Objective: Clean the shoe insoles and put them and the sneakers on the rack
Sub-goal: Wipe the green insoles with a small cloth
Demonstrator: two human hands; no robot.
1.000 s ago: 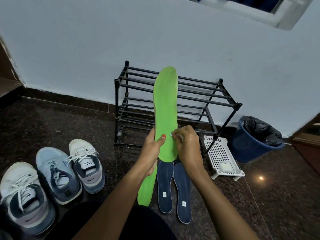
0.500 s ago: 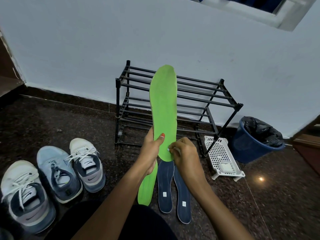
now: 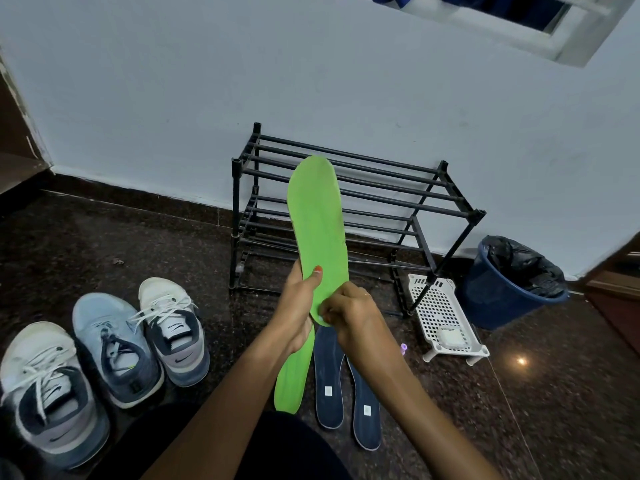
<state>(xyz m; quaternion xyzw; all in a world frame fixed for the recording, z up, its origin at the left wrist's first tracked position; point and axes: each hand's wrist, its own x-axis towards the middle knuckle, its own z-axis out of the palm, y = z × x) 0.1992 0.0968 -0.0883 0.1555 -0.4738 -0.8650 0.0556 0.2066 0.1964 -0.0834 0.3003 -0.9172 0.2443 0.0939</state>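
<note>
My left hand [image 3: 300, 299] grips a bright green insole [image 3: 320, 223] upright by its heel, thumb across the front. My right hand [image 3: 349, 311] pinches a small white wipe [image 3: 322, 319] against the insole's bottom edge. A second green insole [image 3: 292, 379] and two dark blue insoles [image 3: 329, 368] lie on the floor beneath my hands. Three grey and white sneakers [image 3: 110, 344] stand at the left. The black metal rack [image 3: 381, 202] stands against the wall behind the held insole, its shelves bare.
A white perforated plastic stand [image 3: 436, 306] with a white pad on it sits right of the rack. A blue bin [image 3: 498, 299] lined with a black bag stands in the right corner. Dark polished stone floor [image 3: 156, 237] all around.
My right hand with the wipe has slid down the insole from its middle to the heel edge. The insole has tilted and dropped lower in view.
</note>
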